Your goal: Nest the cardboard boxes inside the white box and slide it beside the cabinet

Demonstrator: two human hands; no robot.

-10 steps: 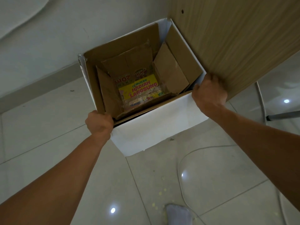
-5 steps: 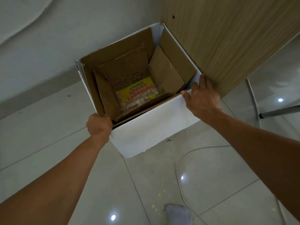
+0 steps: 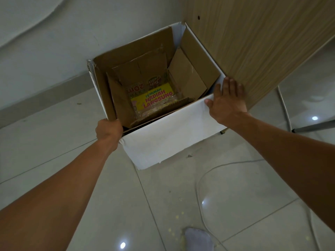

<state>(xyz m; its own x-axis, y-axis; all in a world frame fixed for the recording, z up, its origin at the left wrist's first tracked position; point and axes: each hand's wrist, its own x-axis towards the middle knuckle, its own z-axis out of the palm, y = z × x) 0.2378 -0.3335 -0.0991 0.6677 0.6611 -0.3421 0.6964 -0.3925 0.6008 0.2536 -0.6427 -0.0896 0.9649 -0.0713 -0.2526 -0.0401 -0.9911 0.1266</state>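
The white box (image 3: 172,136) stands on the tiled floor, its right side against the wooden cabinet (image 3: 253,42) and its back near the wall. Inside it sit nested brown cardboard boxes (image 3: 188,77) with flaps up; a yellow printed panel (image 3: 154,100) shows at the bottom. My left hand (image 3: 108,129) is curled over the box's near left corner, gripping the rim. My right hand (image 3: 226,100) lies flat with fingers spread on the near right corner, next to the cabinet side.
A white cable (image 3: 201,180) loops over the floor tiles at the right. A grey metal leg (image 3: 313,125) reaches in from the right edge. A socked foot (image 3: 197,240) shows at the bottom. A skirting board (image 3: 45,100) runs along the wall.
The box has slid further back along the cabinet toward the wall. My right hand went from clasping the corner to lying flat with fingers spread. My left hand kept its grip.
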